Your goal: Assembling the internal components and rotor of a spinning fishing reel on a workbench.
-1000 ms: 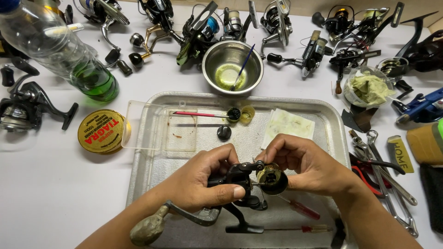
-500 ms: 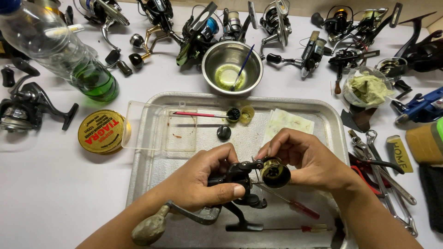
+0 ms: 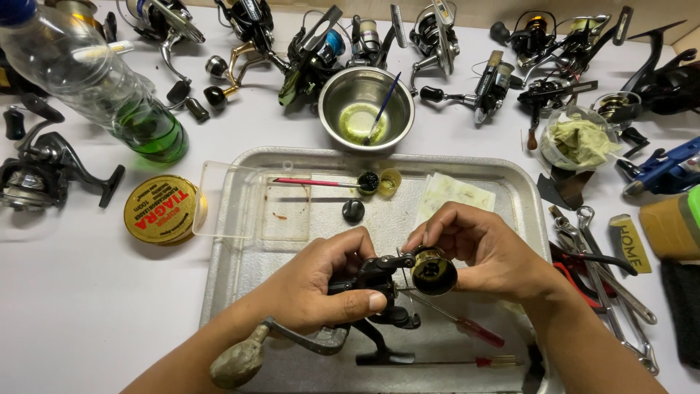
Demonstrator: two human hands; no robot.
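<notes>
Standing next to the bench, and the person has a black spinning reel (image 3: 379, 288) held over the metal tray (image 3: 233, 241) in both hands. Left hand (image 3: 321, 284) is curled shut around the reel body, thumb pressed along the side, with the crank handle and its grubby knob (image 3: 237, 361) hanging down toward the tray's near-left corner. Right hand (image 3: 488, 248) is closed on the spool end (image 3: 433, 271), fingertips pinched at the top of it, palm cupping the far side. The reel sits just above the middle of the tray, not resting on it as far as I can tell.

Under the hands there's a red-handled screwdriver (image 3: 474, 332) lying on the tray, plus a second one (image 3: 467, 360) along the near edge. Further up the tray: a small black knob (image 3: 353, 211), a red-handled brush (image 3: 313, 182) with its tip at two little caps (image 3: 379, 182), a clear plastic lid (image 3: 233, 201) hanging over the left rim, and a stained paper towel (image 3: 456, 193).

Off the tray, a steel bowl (image 3: 366, 108) with yellowish liquid and a blue brush in it, a yellow round tin (image 3: 162, 209), a plastic bottle (image 3: 95, 80) with green liquid lying on its side, pliers and wrenches (image 3: 605, 277) on the right, and a whole row of other reels (image 3: 452, 51) across the back.
</notes>
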